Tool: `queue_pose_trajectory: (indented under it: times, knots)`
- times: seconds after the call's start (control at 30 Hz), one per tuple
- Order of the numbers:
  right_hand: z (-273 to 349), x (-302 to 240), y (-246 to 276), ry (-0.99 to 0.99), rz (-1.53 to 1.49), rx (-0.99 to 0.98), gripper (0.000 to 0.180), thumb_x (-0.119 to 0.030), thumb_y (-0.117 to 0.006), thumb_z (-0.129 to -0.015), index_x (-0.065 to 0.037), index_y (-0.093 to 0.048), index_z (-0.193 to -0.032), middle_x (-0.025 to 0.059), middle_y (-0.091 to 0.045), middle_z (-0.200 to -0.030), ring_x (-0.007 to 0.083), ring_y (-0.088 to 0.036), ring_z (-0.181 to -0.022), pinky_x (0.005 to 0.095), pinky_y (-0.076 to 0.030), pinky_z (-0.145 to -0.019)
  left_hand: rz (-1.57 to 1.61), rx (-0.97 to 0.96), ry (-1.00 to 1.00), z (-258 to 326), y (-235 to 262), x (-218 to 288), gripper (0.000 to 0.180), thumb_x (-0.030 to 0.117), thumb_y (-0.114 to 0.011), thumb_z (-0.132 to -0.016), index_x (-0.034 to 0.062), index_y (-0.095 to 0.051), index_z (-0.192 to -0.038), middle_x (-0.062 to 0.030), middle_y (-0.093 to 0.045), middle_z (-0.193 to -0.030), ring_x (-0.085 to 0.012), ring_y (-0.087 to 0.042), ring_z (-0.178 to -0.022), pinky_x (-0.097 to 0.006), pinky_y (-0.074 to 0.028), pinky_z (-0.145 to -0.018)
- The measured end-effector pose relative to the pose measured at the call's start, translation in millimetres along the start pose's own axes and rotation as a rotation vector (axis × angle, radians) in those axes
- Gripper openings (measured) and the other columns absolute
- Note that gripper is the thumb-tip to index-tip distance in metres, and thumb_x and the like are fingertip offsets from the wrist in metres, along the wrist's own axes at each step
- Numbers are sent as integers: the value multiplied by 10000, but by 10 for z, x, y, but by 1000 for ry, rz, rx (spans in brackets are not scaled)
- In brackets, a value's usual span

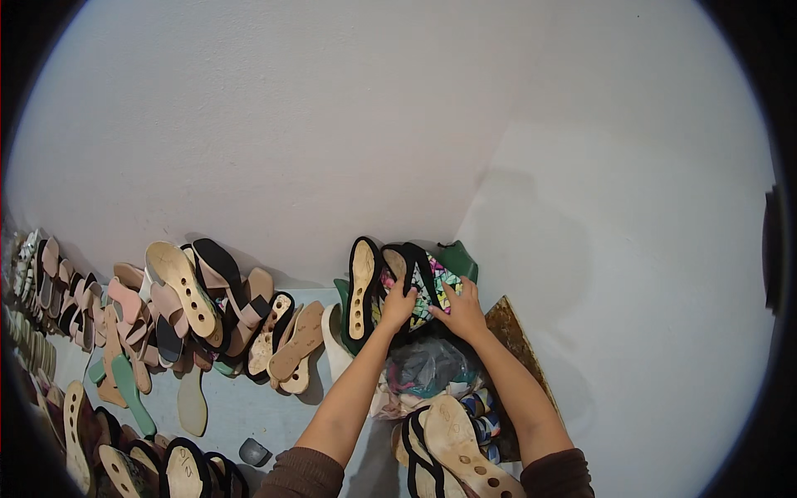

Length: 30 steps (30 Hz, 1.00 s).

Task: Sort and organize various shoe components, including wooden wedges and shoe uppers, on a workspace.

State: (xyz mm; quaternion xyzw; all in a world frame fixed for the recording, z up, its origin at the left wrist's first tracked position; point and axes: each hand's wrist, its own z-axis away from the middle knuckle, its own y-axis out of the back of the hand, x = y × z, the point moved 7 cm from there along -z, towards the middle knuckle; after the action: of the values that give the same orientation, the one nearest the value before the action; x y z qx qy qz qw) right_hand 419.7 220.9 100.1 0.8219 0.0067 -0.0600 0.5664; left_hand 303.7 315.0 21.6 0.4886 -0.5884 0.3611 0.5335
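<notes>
While both hands, left hand (398, 305), right hand (462, 314), clasp patterned sandal (429, 286) (fingers curled on it), corner pile half hidden.

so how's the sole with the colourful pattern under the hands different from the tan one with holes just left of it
The patterned sole shows a multicoloured face; the tan sole is plain with a row of holes. Both the left hand and right hand touch the patterned one; the tan one stands untouched. Both have black edges and lean against the wall.
</notes>
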Motion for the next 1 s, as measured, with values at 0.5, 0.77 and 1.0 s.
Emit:
queue_pose_trajectory:
  times: [0.5,0.77,1.0]
  knots:
    - [-188,-581,43,244,240,-638,633,-526,-464,-798,-209,-334,-1331,138,-214,-1413,319,-243,-1284,481,-227,-1021,-387,134,-215,378,759,808,371,258,-451,-833,-10,-516,-1081,-232,-544,-1045,-368,-514,-993,-417,-407,-850]
    - [-318,-1619,349,-130,329,-1334,568,-401,-544,-798,-36,-463,-1225,116,-512,-1214,242,-499,-1101,376,-413,-889,-814,201,403,905,2237,343,404,267,-491,-757,2,-552,-1056,-194,-602,-987,-342,-566,-953,-422,-446,-800]
    - [74,-2120,-700,16,70,-888,363,-144,-496,-716,-26,-605,-1041,158,-556,-1134,279,-550,-1028,376,-440,-855,-948,60,389,1540,2078,-139,823,468,-718,-615,126,-361,-1273,-185,-361,-1281,-358,-363,-1177,-511,-330,-914]
